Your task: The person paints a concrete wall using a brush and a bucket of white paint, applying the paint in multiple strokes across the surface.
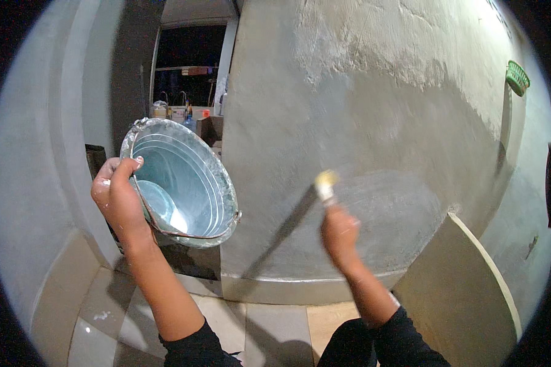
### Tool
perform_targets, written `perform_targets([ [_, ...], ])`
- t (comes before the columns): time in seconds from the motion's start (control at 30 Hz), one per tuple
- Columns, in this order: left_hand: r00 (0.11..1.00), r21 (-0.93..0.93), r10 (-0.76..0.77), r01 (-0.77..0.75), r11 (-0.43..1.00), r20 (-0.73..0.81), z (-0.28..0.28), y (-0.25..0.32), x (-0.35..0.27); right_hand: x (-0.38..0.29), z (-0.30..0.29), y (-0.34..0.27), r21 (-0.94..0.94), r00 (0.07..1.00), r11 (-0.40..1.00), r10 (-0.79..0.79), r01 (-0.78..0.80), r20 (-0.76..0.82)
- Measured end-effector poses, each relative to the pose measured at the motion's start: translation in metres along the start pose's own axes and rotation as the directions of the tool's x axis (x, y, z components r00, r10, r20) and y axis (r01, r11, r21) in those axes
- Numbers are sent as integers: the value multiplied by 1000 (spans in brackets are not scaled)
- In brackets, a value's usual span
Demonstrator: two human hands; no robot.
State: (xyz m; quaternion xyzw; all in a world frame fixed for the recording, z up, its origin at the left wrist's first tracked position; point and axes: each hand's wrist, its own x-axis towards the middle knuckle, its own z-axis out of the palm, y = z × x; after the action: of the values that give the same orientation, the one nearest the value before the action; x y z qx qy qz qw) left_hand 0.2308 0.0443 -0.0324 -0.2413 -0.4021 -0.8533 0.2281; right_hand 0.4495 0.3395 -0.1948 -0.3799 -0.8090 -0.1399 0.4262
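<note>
My left hand (121,192) grips the rim of a paint-spattered bucket (183,160), tilted so that its inside faces me. A wire handle hangs along the lower rim, and a little white liquid (179,221) lies at the bottom. In my right hand (340,236) is a paintbrush (325,186), blurred, with pale yellowish bristles pointing up. The brush is in front of a grey plastered wall (275,183); whether its bristles touch the wall I cannot tell. Around it the plaster shows a darker patch (385,215), and higher up a rough whitish area (376,36).
A low partition (459,275) with a pale top edge juts out at the right. A green plastic basket (518,79) hangs on the wall at upper right. Behind the bucket, a doorway (190,59) leads to bottles and containers. White drops mark the tiled floor (275,325).
</note>
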Motion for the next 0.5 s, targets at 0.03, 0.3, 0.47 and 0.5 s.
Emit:
perform_targets([
  [0.03, 1000, 34, 17, -17, 999, -1, 3, -3, -1, -15, 0, -32, 54, 988, 993, -114, 108, 109],
  [0.3, 997, 101, 70, -72, 992, 16, 19, 12, -9, 68, -61, -64, 439, 898, 894, -265, 92, 351],
  [0.47, 975, 99, -31, 9, 995, 221, 12, 1, 17, 89, -72, -16, 861, 995, 500, 71, -92, 65],
  [0.5, 964, 68, -33, 16, 998, 265, 9, 0, 22, 94, -84, -17, 872, 997, 484, 39, -79, 69],
])
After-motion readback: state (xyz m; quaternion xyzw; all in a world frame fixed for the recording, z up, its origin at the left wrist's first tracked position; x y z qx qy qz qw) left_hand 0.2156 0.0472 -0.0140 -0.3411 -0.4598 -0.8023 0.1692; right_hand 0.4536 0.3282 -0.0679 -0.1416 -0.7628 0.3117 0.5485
